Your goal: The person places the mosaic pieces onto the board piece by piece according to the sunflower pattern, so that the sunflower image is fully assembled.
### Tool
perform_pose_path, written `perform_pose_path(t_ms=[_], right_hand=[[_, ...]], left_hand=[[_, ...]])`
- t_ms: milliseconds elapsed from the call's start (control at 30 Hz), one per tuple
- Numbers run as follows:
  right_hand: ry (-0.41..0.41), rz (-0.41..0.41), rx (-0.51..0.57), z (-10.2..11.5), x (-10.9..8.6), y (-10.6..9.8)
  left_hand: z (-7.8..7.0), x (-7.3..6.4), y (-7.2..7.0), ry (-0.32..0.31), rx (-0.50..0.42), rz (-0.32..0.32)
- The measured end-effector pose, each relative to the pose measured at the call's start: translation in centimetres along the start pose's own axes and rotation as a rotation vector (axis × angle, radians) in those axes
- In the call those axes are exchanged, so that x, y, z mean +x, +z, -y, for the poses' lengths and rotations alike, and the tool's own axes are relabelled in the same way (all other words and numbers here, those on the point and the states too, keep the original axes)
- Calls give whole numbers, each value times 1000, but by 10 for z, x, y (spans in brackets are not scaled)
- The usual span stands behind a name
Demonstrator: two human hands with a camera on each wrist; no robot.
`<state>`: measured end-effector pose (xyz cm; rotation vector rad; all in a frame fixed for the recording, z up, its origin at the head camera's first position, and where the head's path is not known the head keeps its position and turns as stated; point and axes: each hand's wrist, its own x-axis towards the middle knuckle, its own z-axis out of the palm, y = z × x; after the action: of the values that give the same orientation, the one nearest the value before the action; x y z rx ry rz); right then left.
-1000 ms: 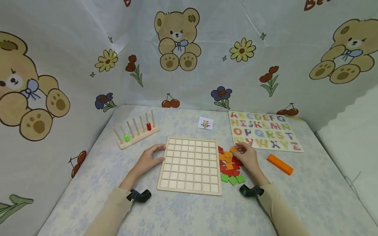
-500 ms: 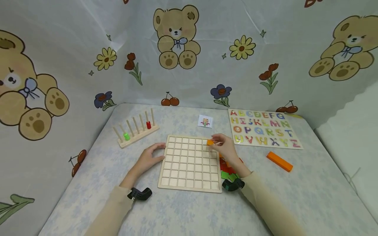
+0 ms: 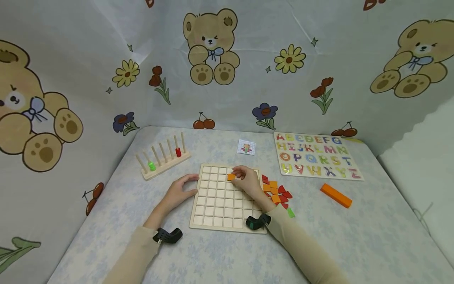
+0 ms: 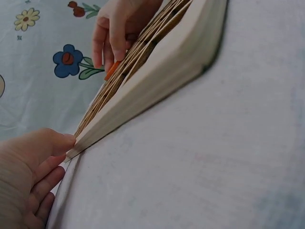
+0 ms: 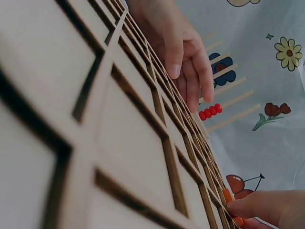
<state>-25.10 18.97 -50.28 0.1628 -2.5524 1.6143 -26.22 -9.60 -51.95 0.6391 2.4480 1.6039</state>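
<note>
A pale wooden grid board [image 3: 215, 201] lies flat in the middle of the table. Over one of its upper cells, my right hand [image 3: 249, 184] pinches an orange square tile [image 3: 231, 177] between thumb and fingers. In the right wrist view that tile [image 5: 228, 195] is right at the grid's surface, by the thumb tip. My left hand [image 3: 177, 192] rests at the board's left edge, thumb and forefinger spread apart. Seen from the left wrist, the left thumb [image 4: 59, 141] touches the board's side while the other fingers extend loosely.
Several red, orange and green tiles [image 3: 275, 198] lie right of the board, partly hidden by the right arm. Behind stand a peg rack [image 3: 166, 163] with green and red beads, a small pattern card [image 3: 246, 147] and an alphabet board [image 3: 315, 157]. An orange bar [image 3: 335, 195] lies at right.
My right hand picked up an orange tile from the loose pile and carried it left, across the board's top right, to an upper cell. The left hand has stayed at the board's edge.
</note>
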Motion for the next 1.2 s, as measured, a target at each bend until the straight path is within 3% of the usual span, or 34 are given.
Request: perform_pose_path(t_ms=[400,633,800,1000,1200], right_hand=[[4,4,-37,0,-2,7],[-7,-13,48,1,-2,0],[1,-65,70,3,-3,-15],[27,-115,-4,-4,-9,-46],[34,-74,-87,-22,-16,-82]], left_hand=[[6,-1,-1,27,1,-18],[6,0,0,31,-11,-10],[7,1,4,23,-14,-1],[7,2,8,33,-3,-4],[7,1,4,31,12,-16]])
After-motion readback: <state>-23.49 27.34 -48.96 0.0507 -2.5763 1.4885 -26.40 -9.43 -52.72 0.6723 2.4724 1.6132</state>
